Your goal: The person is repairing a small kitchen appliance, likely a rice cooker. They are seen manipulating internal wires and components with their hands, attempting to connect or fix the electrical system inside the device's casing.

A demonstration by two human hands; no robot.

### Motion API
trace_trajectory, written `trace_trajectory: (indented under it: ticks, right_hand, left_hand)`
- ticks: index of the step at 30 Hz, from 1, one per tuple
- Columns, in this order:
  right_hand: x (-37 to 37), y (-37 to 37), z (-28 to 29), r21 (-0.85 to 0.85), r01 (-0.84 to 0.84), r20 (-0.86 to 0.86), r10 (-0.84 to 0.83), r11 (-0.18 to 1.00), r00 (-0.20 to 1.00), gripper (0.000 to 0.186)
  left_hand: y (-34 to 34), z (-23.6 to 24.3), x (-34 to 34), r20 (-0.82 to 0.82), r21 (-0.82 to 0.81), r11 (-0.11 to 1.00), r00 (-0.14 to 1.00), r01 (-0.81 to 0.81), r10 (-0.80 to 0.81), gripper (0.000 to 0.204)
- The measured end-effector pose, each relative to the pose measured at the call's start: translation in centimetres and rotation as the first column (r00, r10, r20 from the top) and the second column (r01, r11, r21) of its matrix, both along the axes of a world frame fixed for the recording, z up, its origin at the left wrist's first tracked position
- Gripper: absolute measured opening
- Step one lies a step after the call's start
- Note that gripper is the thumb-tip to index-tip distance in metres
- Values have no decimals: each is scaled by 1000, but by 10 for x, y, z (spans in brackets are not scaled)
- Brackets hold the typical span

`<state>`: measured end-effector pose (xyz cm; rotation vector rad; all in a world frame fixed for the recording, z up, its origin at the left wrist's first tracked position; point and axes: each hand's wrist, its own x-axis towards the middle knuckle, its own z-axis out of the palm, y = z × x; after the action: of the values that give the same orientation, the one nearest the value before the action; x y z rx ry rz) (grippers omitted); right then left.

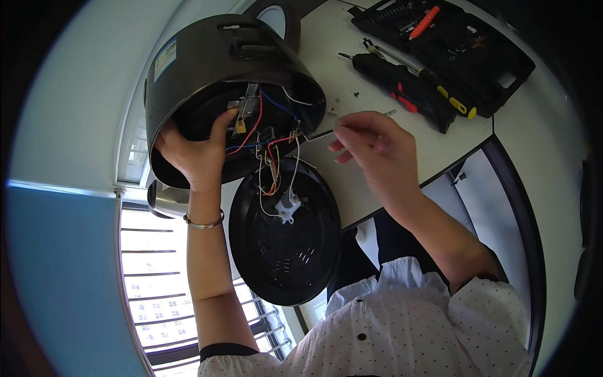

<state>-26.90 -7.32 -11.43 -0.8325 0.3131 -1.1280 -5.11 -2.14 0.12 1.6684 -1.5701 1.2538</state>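
Note:
A dark appliance housing (213, 44) lies on its side with its open bottom toward me, showing metal brackets (250, 94) and red, blue and white wires. My left hand (195, 147) grips inside its lower left, thumb against a bracket. My right hand (377, 147) pinches a thin metal rod (322, 135) reaching left to a wire junction (293, 136). Below the housing, a round black base plate (276, 245) stands tilted, joined to it by wires, with a small pale fitting (287, 207) on it.
The white table (440, 160) bears an open black toolkit (502, 75), a black-red powered screwdriver (402, 88), a yellow-handled tool (461, 103) and small loose parts. A round dark lid (282, 16) lies behind the housing; a metal vessel (166, 200) sits at its lower left, near a barred window (151, 264).

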Motion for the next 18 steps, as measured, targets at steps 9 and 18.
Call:
trace_trajectory:
  ticks: [9,18]
  right_hand:
    - [10,-11,-8,-23,94,-69,-95,995,993,19]
    - [11,-10,-11,3,-81,26,81,997,996,24]
  left_hand:
    - [1,0,0,6,-13,1000,1000,26,-26,80]
    - [1,0,0,6,-7,1000,1000,2,-2,81]
